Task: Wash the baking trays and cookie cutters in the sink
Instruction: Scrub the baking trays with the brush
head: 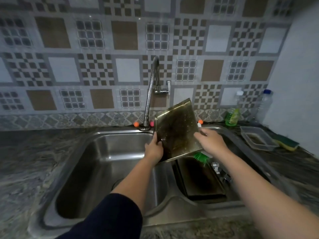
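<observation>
Second baking tray [200, 178] lies dark and flat in the right basin at 5 o'clock, cookie cutters [221, 171] just beside its right edge, a green brush [201, 156] at its far end, so by my read most of the wash is left. Left hand [153, 149] grips the near-left edge of the lifted baking tray [177, 130] and right hand [211, 141] grips its right edge. It hangs over the sink divider [165, 171], tilted up, face toward the camera, long axis 6 to 12; faucet [151, 94] shows no water.
</observation>
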Tool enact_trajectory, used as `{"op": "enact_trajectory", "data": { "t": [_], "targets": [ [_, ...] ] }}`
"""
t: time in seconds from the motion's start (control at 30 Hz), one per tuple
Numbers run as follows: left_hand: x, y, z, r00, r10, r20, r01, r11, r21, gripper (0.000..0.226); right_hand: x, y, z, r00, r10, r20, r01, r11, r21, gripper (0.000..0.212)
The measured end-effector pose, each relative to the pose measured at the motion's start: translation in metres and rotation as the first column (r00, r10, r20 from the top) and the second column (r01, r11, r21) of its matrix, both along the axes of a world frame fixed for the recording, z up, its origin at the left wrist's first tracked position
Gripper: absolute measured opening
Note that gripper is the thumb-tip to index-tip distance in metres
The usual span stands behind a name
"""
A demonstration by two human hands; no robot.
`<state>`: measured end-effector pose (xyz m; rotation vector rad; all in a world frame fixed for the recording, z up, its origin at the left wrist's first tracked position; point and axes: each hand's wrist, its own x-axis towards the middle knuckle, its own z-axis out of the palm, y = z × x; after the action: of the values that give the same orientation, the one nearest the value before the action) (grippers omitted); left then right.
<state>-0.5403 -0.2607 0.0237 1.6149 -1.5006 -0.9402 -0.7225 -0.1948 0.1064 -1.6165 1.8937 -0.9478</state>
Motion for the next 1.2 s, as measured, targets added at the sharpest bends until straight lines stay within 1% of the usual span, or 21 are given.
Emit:
{"op": "enact_trajectory", "data": {
  "t": [0.07, 0.13, 0.23, 0.27, 0.33, 0.4, 0.43, 0.5, 0.57, 0.7, 0.8, 0.9, 0.97, 1.07, 1.1, 1.2],
  "targets": [
    [0.015, 0.005, -0.01, 0.994, 0.011, -0.113, -0.012, 1.0, -0.003, 0.053, 0.011, 0.001, -0.01, 1.0, 0.015, 0.016, -0.016, 0.998, 0.054, 0.026],
    [0.033, 0.01, -0.018, 0.982, 0.079, -0.173, -0.077, 0.997, 0.02, 0.053, 0.022, -0.003, -0.023, 1.0, 0.028, -0.002, -0.028, 0.995, 0.095, 0.025],
    [0.061, 0.02, -0.024, 0.97, 0.141, -0.198, -0.135, 0.99, 0.042, 0.054, 0.041, -0.008, -0.037, 0.994, 0.079, -0.072, -0.071, 0.991, 0.112, 0.03],
    [0.071, 0.023, -0.026, 0.968, 0.156, -0.198, -0.151, 0.988, 0.044, 0.054, 0.048, -0.009, -0.041, 0.992, 0.087, -0.095, -0.075, 0.99, 0.118, 0.038],
    [0.093, 0.029, -0.032, 0.97, 0.182, -0.163, -0.176, 0.983, 0.05, 0.054, 0.061, -0.015, -0.05, 0.976, 0.104, -0.19, -0.079, 0.988, 0.136, 0.049],
    [0.116, 0.034, -0.044, 0.979, 0.189, -0.076, -0.185, 0.981, 0.058, 0.054, 0.07, -0.023, -0.063, 0.936, 0.126, -0.328, -0.085, 0.987, 0.137, 0.048],
    [0.127, 0.036, -0.051, 0.979, 0.199, -0.036, -0.195, 0.978, 0.077, 0.054, 0.073, -0.03, -0.071, 0.923, 0.118, -0.365, -0.069, 0.987, 0.145, 0.046],
    [0.145, 0.036, -0.068, 0.974, 0.226, -0.002, -0.224, 0.967, 0.12, 0.055, 0.079, -0.038, -0.084, 0.915, 0.103, -0.39, -0.036, 0.984, 0.174, 0.051],
    [0.157, 0.034, -0.084, 0.964, 0.266, 0.016, -0.265, 0.95, 0.165, 0.054, 0.088, -0.047, -0.092, 0.895, 0.124, -0.429, -0.044, 0.98, 0.192, 0.054],
    [0.169, 0.021, -0.103, 0.945, 0.325, 0.038, -0.323, 0.909, 0.264, 0.058, 0.099, -0.071, -0.105, 0.856, 0.14, -0.498, -0.059, 0.983, 0.175, 0.055],
    [0.175, 0.012, -0.115, 0.945, 0.321, 0.067, -0.324, 0.884, 0.336, 0.058, 0.101, -0.09, -0.11, 0.846, 0.132, -0.517, -0.065, 0.987, 0.147, 0.055],
    [0.18, 0.007, -0.13, 0.953, 0.279, 0.12, -0.304, 0.883, 0.358, 0.059, 0.102, -0.102, -0.113, 0.837, 0.129, -0.532, -0.07, 0.989, 0.13, 0.054],
    [0.183, 0.002, -0.142, 0.964, 0.237, 0.119, -0.265, 0.889, 0.374, 0.059, 0.102, -0.106, -0.117, 0.844, 0.11, -0.525, -0.058, 0.992, 0.115, 0.055],
    [0.18, -0.002, -0.149, 0.977, 0.184, 0.103, -0.211, 0.871, 0.445, 0.064, 0.101, -0.109, -0.12, 0.861, 0.081, -0.503, -0.045, 0.995, 0.085, 0.056],
    [0.178, -0.002, -0.15, 0.98, 0.155, 0.125, -0.196, 0.861, 0.468, 0.069, 0.1, -0.109, -0.121, 0.863, 0.075, -0.5, -0.043, 0.996, 0.076, 0.055],
    [0.175, -0.003, -0.155, 0.97, 0.057, 0.237, -0.18, 0.823, 0.538, 0.097, 0.1, -0.109, -0.122, 0.86, 0.07, -0.506, -0.046, 0.997, 0.06, 0.055]
  ]
}}
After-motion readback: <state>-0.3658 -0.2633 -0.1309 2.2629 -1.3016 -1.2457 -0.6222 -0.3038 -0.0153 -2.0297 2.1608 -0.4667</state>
